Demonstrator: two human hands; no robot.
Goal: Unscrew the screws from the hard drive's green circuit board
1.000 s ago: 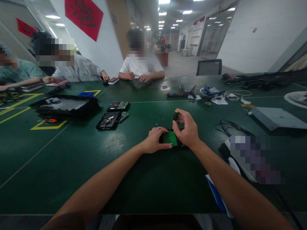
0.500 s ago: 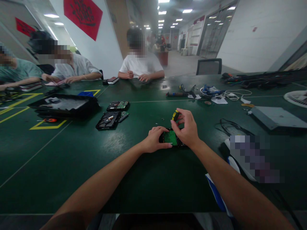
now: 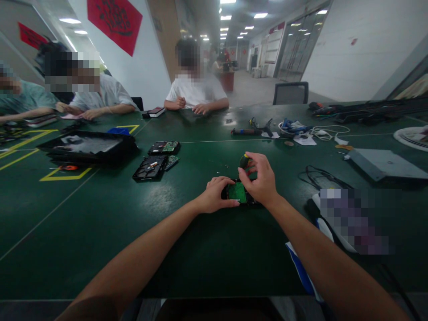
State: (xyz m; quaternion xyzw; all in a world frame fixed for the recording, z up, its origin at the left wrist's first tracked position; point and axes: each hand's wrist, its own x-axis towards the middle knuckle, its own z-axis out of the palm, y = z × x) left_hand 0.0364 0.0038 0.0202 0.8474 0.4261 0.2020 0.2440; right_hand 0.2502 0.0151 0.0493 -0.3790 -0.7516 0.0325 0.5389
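A small black hard drive with a green circuit board lies on the green table in front of me. My left hand grips its left end, fingers curled over the edge. My right hand is closed round the black and yellow handle of a screwdriver, which stands upright over the drive's right part. The screwdriver's tip is hidden behind my fingers.
Opened hard drives and a loose board lie to the left, beside a black tray. Tools and cables sit further back, a grey panel at right. Three people sit along the far and left edges.
My right hand's fingers have shifted on the screwdriver handle, which has turned slightly. The left hand and the drive have stayed in place.
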